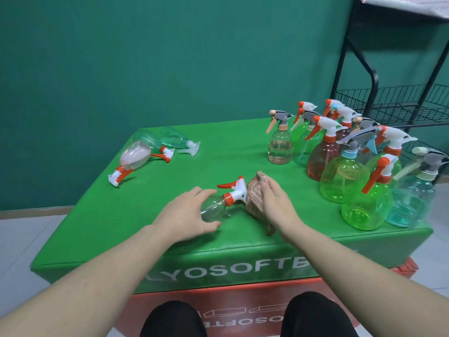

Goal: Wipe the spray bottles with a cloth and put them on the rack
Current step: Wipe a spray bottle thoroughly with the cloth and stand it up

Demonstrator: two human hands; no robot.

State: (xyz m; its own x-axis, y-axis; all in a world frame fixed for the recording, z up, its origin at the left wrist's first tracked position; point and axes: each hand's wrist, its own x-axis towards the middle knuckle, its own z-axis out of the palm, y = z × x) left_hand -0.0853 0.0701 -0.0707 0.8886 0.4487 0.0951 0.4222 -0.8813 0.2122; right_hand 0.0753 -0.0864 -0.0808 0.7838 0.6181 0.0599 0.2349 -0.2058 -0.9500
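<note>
Left hand (pixel 187 215): grip curled round the base of a clear spray bottle (pixel 213 206) lying on its side near the front middle of the worktop (pixel 218 152), orange-and-white trigger head pointing right. Right hand (pixel 274 203): grip closed on a bunched brownish cloth (pixel 255 198), held against the trigger head. Worktop is a green padded block with white lettering on its front face, stacked on a red block (pixel 243 300). Three bottles (pixel 150 152) lie on their sides at far left. A cluster of upright bottles (pixel 352 166), green, pink, clear and blue, stands at the right. Black wire rack (pixel 401 103) stands behind the cluster, right of worktop. Teal wall (pixel 170 57) behind; pale tiled floor (pixel 19 239).
</note>
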